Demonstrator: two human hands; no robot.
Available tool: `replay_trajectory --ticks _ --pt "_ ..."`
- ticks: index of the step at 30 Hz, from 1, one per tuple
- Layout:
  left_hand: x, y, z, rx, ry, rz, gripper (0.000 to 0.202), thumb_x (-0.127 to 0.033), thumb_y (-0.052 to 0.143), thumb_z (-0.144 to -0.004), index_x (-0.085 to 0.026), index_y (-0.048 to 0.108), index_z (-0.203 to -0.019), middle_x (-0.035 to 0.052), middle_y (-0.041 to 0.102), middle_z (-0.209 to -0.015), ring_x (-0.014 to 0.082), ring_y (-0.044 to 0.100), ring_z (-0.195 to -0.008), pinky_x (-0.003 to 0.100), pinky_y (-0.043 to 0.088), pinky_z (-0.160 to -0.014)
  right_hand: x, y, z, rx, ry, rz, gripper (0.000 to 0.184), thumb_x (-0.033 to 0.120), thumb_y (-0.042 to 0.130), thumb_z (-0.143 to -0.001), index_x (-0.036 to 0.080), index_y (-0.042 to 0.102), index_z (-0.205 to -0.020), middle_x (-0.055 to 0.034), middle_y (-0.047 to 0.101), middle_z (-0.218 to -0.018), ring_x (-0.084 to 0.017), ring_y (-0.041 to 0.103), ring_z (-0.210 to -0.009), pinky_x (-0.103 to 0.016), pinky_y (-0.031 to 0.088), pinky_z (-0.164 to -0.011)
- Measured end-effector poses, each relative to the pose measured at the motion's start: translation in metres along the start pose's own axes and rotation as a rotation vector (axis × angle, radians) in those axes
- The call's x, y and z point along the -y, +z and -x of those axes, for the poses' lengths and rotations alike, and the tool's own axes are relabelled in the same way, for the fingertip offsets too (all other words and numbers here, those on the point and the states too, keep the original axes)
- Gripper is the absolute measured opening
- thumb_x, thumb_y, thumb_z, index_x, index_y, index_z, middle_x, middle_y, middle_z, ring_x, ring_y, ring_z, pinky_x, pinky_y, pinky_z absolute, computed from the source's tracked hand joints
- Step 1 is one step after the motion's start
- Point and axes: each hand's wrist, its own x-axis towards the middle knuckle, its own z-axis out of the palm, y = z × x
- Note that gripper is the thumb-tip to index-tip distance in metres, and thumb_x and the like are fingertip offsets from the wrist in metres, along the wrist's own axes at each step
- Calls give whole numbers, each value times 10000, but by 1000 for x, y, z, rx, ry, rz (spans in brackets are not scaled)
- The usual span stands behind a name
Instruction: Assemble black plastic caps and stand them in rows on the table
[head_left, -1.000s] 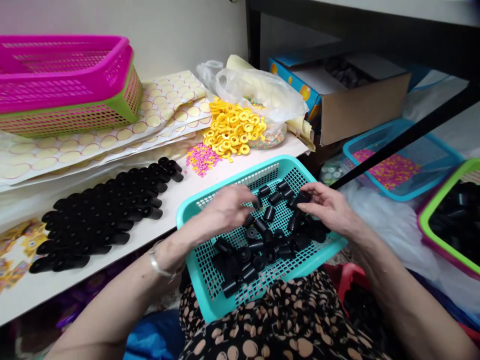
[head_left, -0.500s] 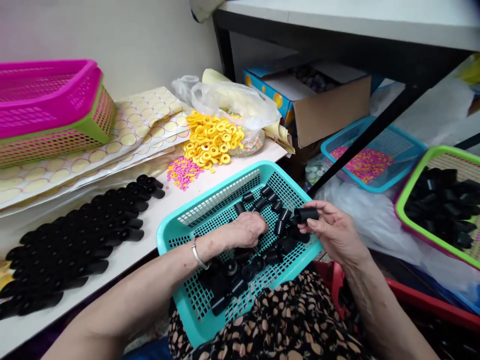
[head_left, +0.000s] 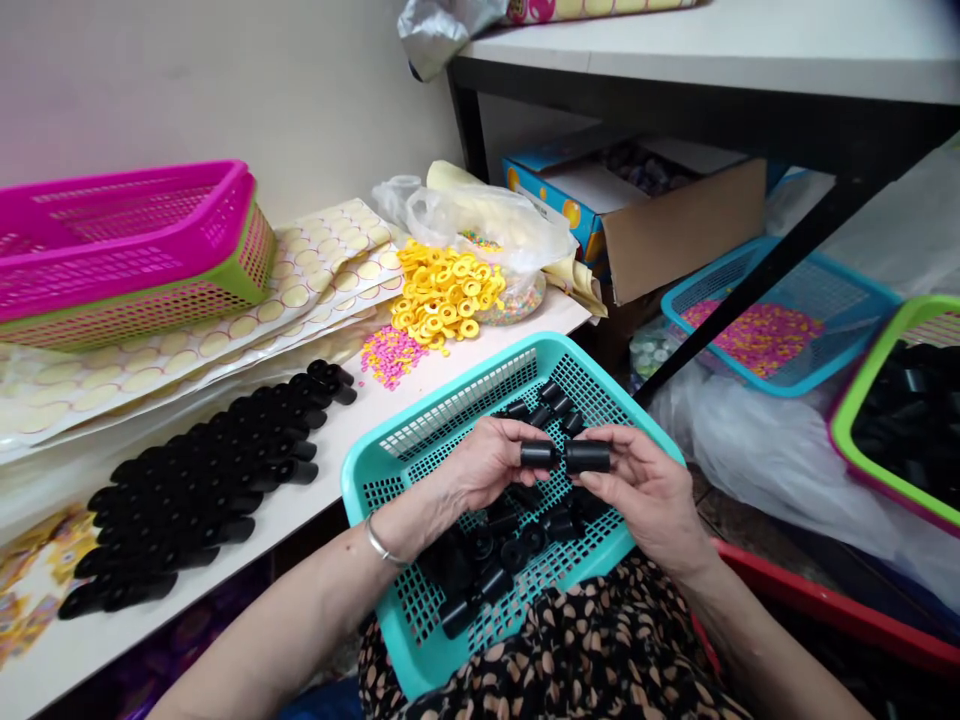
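Note:
My left hand point(head_left: 491, 465) is closed on a short black plastic cylinder point(head_left: 537, 454). Facing it end to end is a slightly wider black plastic cap point(head_left: 589, 456), pinched between the thumb and fingers of my right hand point(head_left: 641, 485). The two pieces almost meet or just touch; I cannot tell which. Both hands are above a turquoise plastic basket point(head_left: 401, 655) that rests on my lap. Loose black cylinders point(head_left: 491, 580) lie in it, partly hidden by my hands.
On the white table point(head_left: 300, 520) stand rows of black cylinders point(head_left: 217, 460). Behind them are yellow rings point(head_left: 446, 295), small pink pieces point(head_left: 391, 355), sticker sheets point(head_left: 330, 265) and stacked baskets point(head_left: 135, 240). A black table leg point(head_left: 750, 285) slants at right, near a green-rimmed basket point(head_left: 847, 425).
My left hand has come up out of the basket with a black cylinder. My right hand has moved slightly left and down, bringing its cap end to end with that cylinder.

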Motion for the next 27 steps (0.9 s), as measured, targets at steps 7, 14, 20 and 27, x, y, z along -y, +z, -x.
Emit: replay_trajectory --ticks 7,14,20,27 --pt "3 6 2 26 -11 7 191 -9 604 -589 -88 699 -735 37 625 -522 89 560 -442 182 421 -438 -3 5 2 14 -19 91 294 247 693 -765 235 586 -1038 -17 675 -894 -163 654 -790 -285 561 -673" --pt "-3 4 14 190 -20 182 286 -128 571 -621 -40 686 -868 153 679 -867 200 651 -734 347 535 -689 -8 6 5 -79 -66 206 292 283 692 -765 260 618 -1047 -27 679 -980 -189 673 -841 -301 587 -719" --pt "5 17 43 57 132 -434 752 -505 601 -767 -141 369 -1383 176 537 -1249 282 515 -1111 437 448 -891 -26 14 15 -41 -276 496 364 284 633 -799 300 593 -1160 -63 579 -1178 -241 623 -1004 -350 576 -840" --pt "-15 -35 59 -317 470 -562 369 -387 629 -740 -177 582 -1039 40 623 -859 152 546 -753 289 454 -690 -19 -4 -16 170 -266 655 583 344 601 -813 272 401 -1356 -115 437 -1366 -226 636 -926 -352 596 -730"
